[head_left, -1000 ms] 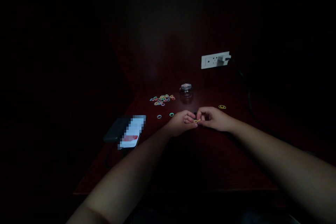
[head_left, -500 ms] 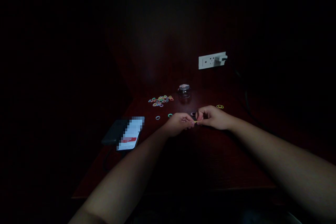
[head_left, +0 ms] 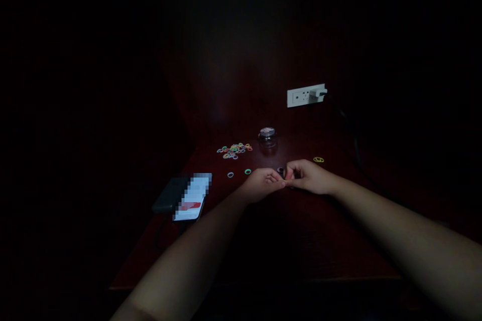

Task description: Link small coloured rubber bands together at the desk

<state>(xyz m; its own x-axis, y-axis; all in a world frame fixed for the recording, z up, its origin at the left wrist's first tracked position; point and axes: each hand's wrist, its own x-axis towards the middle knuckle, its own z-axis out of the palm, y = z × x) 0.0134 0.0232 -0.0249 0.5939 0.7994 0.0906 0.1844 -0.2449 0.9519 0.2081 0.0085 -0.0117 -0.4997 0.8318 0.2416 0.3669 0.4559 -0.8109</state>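
My left hand [head_left: 262, 184] and my right hand [head_left: 309, 176] meet fingertip to fingertip above the dark red table. A small yellow band [head_left: 285, 180] is pinched between them, mostly hidden by the fingers. Just behind the fingertips lies a pale pinkish band [head_left: 280, 170]. A green band [head_left: 247, 171] and a light blue band [head_left: 230, 174] rest left of my left hand. Beyond them is a loose pile of colourful bands [head_left: 235, 150]. Yellow bands [head_left: 318, 159] lie behind my right hand.
A clear lidded jar [head_left: 267, 139] stands at the back of the table [head_left: 263, 266]. At the left are a lit phone [head_left: 193, 196] and a dark flat box [head_left: 170, 194]. A wall socket [head_left: 306, 95] holds a plug, with a dark cable running down at the right.
The fingertips have come closer together, so less of the yellow band shows. The whole view has shifted slightly, with things appearing a little lower and further right.
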